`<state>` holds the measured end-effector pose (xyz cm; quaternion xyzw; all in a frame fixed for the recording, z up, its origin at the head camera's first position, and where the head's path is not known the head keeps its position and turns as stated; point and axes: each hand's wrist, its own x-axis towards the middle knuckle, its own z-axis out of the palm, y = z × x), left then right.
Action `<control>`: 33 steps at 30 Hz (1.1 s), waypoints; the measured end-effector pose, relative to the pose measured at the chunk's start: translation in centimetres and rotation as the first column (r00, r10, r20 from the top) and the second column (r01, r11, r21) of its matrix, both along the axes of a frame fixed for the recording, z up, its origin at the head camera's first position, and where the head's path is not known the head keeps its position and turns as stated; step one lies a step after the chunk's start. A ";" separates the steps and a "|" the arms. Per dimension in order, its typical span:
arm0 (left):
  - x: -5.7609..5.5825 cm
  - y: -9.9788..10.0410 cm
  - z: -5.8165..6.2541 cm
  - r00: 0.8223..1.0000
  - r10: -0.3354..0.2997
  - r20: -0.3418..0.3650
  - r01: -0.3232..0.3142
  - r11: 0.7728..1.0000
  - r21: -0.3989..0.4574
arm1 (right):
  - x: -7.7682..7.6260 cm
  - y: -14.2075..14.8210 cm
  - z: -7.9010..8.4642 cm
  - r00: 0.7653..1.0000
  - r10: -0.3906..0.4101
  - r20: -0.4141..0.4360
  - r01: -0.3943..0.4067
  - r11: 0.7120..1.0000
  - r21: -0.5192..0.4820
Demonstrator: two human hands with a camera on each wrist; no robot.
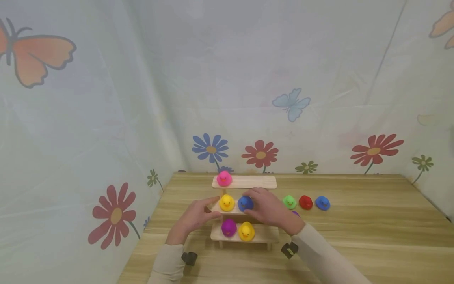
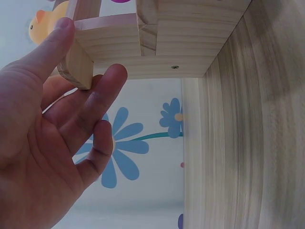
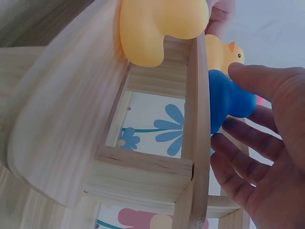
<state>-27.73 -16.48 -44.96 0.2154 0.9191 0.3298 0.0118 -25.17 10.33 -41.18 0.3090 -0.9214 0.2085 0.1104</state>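
I read the right hand (image 1: 267,207) as pinching the blue toy duck (image 1: 244,204), thumb on one side and fingers on the other. The blue toy duck is at the middle tier (image 1: 215,208) of the three-tier wooden stand (image 1: 253,182), immediately right of a yellow duck (image 1: 227,203); I cannot tell whether its base bears fully on the board. I read the left hand (image 1: 194,216) as gripping the left end of the middle tier, with the thumb and fingers on opposite sides of the board.

Remaining positions:
- Top tier: pink duck (image 1: 224,179), left end.
- Bottom tier (image 1: 264,233): purple duck (image 1: 229,228) at left, second yellow duck (image 1: 246,231) just beside it.
- Wood-grain table (image 1: 372,236), right of the stand: green duck (image 1: 289,202), red duck (image 1: 306,202) and second blue duck (image 1: 322,203), in a row.

I also see a small purple item (image 1: 296,213), mostly hidden by the right wrist; I cannot identify it. A floral curtain (image 1: 234,79) hangs behind the table.
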 end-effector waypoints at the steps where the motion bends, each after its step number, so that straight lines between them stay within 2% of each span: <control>1: 0.0 0.0 0.0 1.000 0.001 0.000 -0.001 1.000 0.002 | 0.0 0.0 0.0 1.000 -0.003 0.003 0.003 1.000 -0.002; 11: 0.0 0.0 0.2 1.000 -0.003 0.014 0.003 1.000 -0.006 | -0.1 -0.5 -0.2 0.998 -0.044 0.036 0.044 0.999 -0.008; 19: 0.1 0.0 0.3 1.000 0.002 0.024 -0.001 1.000 -0.008 | -0.2 -0.5 -0.3 0.999 -0.040 0.037 0.041 0.999 -0.025; 27: 0.2 0.0 0.2 1.000 0.003 0.029 -0.002 1.000 -0.012 | 0.5 0.5 -0.4 1.000 -0.028 0.012 0.029 0.997 -0.069; 33: 0.2 0.0 0.1 1.000 0.002 0.007 -0.002 1.000 -0.006 | 1.0 1.7 -0.2 0.999 -0.039 -0.017 0.037 0.996 -0.083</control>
